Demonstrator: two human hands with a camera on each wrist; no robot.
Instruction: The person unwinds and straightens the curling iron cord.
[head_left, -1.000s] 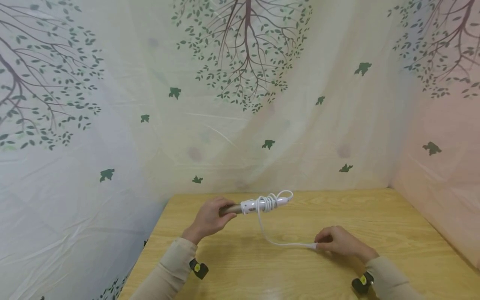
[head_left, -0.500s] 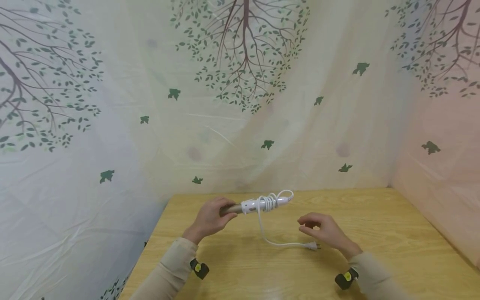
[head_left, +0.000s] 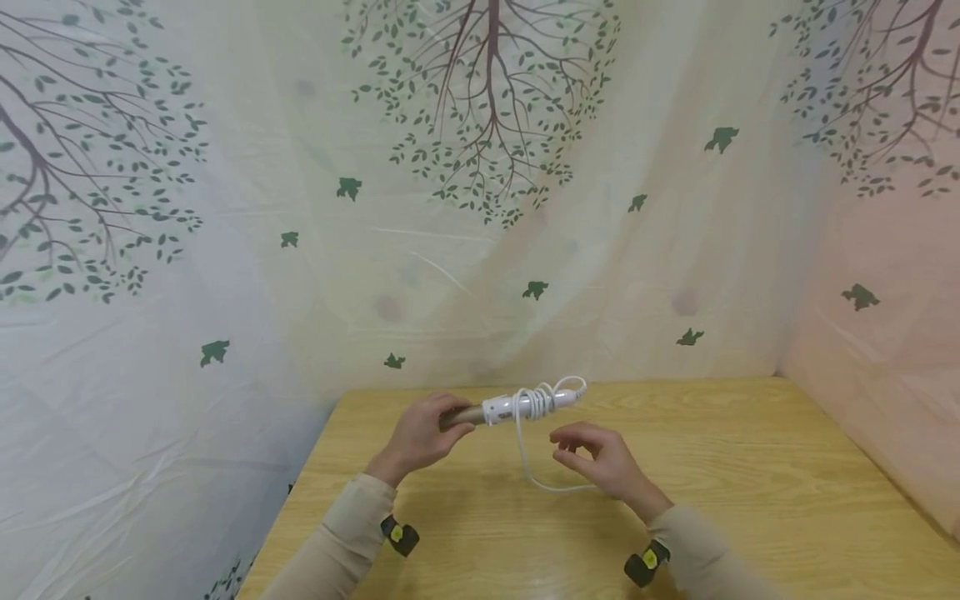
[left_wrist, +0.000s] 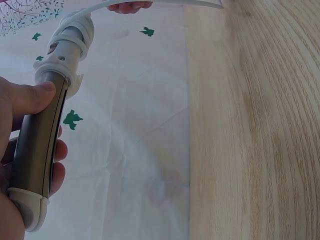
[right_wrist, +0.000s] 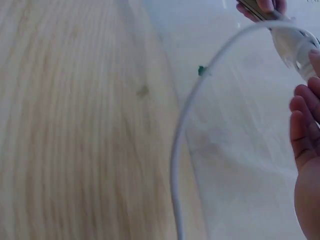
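My left hand (head_left: 414,432) grips a curling iron (head_left: 497,410) by its bronze barrel, thumb along the top in the left wrist view. The white handle points right and slightly up over the table. Several turns of white cord (head_left: 540,403) are wound round that handle. From the coil a loose length of cord (right_wrist: 176,155) hangs down in a curve, then runs right. My right hand (head_left: 603,460) is just right of the hanging cord and below the handle, fingers loosely bent with a gap to the thumb, holding nothing. The plug end is hidden behind it in the head view.
A light wooden table (head_left: 750,467) lies under both hands. Behind it and at the sides hang pale sheets (head_left: 465,333) printed with trees and green leaves. Each wrist bears a small black camera (head_left: 401,536).
My right hand has let go of the plug and moved left, toward the wound handle. The loose cord stays hanging much as before. My left hand holds the curling iron nearly still.
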